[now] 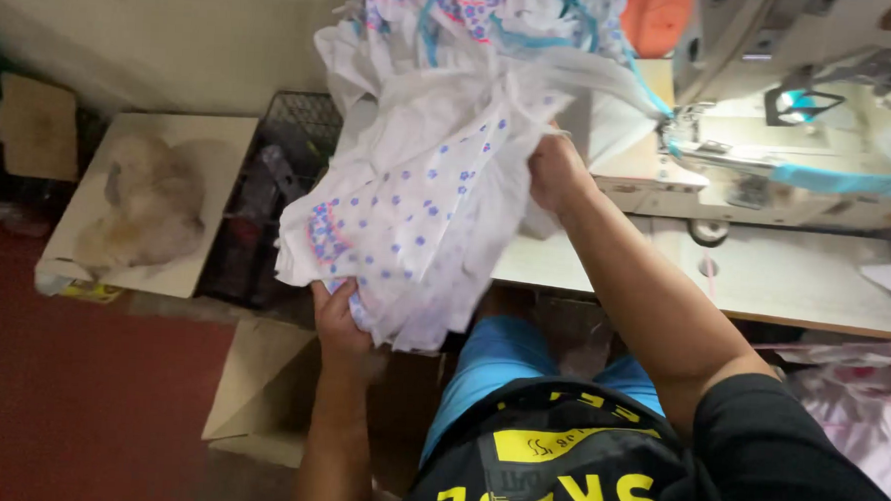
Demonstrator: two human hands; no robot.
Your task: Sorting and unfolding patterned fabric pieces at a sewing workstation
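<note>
Here we lift the soft white cloth with blue flowers [423, 194] off the pale sewing table's [765, 279] left edge; our left hand [337, 316] grips it underneath and our right hand [557, 173] pinches its top, so it hangs.

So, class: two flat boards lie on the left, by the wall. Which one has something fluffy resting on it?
The larger pale board, next to the black wire basket, holds the tan fluffy heap. The smaller brown board further left is bare.

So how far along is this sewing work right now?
Done, it seems: the white flower-print fabric carries blue binding tape along an edge, running to the sewing machine. In hand: the left hand and right hand grip the bundle left of the machine. Left: more tape lies unsewn; how many pieces remain is unclear.
</note>
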